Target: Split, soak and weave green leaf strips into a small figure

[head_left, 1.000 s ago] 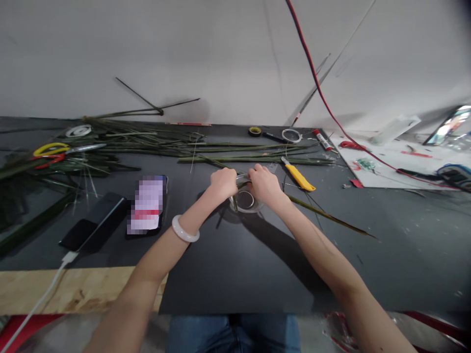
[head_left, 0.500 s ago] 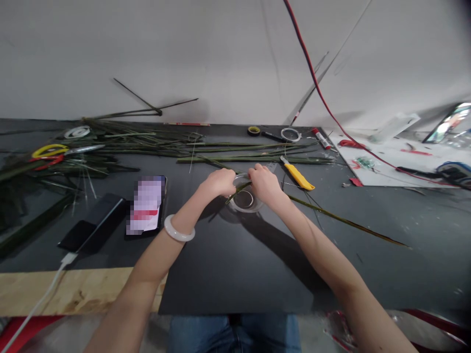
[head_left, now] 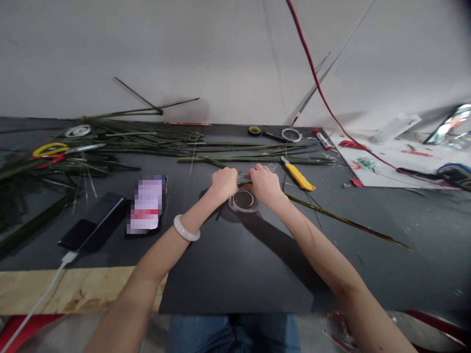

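Both hands meet over a clear tape roll (head_left: 245, 202) lying on the black mat (head_left: 235, 264). My left hand (head_left: 224, 182) is closed in a fist on the short bent end of a long green leaf strip (head_left: 342, 220). My right hand (head_left: 265, 184) is closed on the same strip just to the right of it. From there the strip trails off to the right across the table. A white bangle (head_left: 186, 229) sits on my left wrist.
A yellow utility knife (head_left: 298, 177) lies just right of my hands. Several green strips (head_left: 253, 158) are piled behind, with scissors (head_left: 55, 149) at far left. Two phones (head_left: 147, 203) and a power bank (head_left: 105, 215) lie left. A red cable (head_left: 316, 78) hangs at right.
My left hand has drawn back in beside the right, bending the strip's short end downward. The long tail at the right has hardly moved in the last half second.
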`<state>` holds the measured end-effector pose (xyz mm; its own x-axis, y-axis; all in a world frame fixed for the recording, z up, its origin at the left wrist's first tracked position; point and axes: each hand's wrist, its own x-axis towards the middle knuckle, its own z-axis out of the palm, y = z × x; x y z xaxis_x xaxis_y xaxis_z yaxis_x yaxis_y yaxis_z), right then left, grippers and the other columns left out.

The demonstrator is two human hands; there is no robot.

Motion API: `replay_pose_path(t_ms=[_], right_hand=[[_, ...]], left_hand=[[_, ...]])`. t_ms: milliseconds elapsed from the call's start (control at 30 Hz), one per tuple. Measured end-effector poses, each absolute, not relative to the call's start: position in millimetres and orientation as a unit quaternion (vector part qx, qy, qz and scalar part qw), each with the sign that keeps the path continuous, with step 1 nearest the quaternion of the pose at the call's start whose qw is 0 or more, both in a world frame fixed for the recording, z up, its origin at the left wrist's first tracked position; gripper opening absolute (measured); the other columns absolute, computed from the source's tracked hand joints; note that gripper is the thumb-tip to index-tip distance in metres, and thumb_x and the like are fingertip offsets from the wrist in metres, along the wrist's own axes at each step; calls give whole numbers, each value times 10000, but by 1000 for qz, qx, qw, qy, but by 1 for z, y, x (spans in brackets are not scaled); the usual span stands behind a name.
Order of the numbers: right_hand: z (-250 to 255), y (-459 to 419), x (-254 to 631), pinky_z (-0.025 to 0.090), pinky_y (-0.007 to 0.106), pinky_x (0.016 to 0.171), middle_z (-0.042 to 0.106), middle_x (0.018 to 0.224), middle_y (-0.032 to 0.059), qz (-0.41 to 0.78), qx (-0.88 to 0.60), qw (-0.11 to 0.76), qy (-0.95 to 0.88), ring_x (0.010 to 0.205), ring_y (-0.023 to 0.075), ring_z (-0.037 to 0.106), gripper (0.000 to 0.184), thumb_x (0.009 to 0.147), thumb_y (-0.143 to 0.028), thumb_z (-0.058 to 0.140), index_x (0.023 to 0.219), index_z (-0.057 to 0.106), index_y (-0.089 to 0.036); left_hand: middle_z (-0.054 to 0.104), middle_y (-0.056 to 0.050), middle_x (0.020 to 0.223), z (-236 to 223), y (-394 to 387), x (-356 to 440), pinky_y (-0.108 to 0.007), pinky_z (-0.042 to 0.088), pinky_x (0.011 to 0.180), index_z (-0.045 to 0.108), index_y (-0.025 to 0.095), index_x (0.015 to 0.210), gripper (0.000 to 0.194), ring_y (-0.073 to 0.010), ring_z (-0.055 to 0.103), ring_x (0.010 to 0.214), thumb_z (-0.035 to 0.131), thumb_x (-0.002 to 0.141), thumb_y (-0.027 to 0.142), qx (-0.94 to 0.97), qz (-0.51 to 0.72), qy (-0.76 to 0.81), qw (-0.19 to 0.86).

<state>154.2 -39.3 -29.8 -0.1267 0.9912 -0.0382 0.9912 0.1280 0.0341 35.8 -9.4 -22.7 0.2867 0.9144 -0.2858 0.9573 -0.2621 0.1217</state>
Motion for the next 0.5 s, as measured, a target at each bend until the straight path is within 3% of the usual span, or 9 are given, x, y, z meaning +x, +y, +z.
replay_pose_path(t_ms=[67, 200, 367, 500], right_hand=[[-31, -38, 153, 516, 313, 731, 578, 1097, 155, 1, 670, 23, 742, 1062, 272, 551, 236, 875, -286, 566, 1039, 605, -121], [-32, -37, 156, 514, 304, 724, 590, 1077, 132, 4, 665, 27, 746, 1044, 258, 568, 182, 876, -152, 512, 1026, 612, -127], [-30, -39, 159, 501, 284, 718, 591, 1083, 125, 1, 651, 27, 758, 1035, 245, 573, 237, 839, -74, 485, 1029, 608, -145], [-29, -41, 157, 499, 288, 727, 587, 1097, 131, 0, 652, 33, 757, 1047, 246, 566, 233, 846, -97, 498, 1049, 603, -145]], left_hand=[[696, -158, 1016, -23, -9, 35, -362, 521, 829, 700, 152, 945, 240, -305, 650, 1008, 670, 722, 234, 791, -74, 591, 136], [710, -138, 974, -17, -7, 30, -330, 521, 788, 707, 166, 917, 230, -286, 666, 955, 646, 737, 296, 804, -77, 568, 159], [722, -114, 918, -13, -5, 27, -277, 513, 733, 718, 172, 857, 182, -242, 682, 864, 637, 723, 264, 810, -87, 552, 181], [714, -139, 950, -18, -6, 33, -317, 517, 761, 723, 162, 885, 216, -277, 670, 923, 672, 688, 235, 790, -86, 585, 163]])
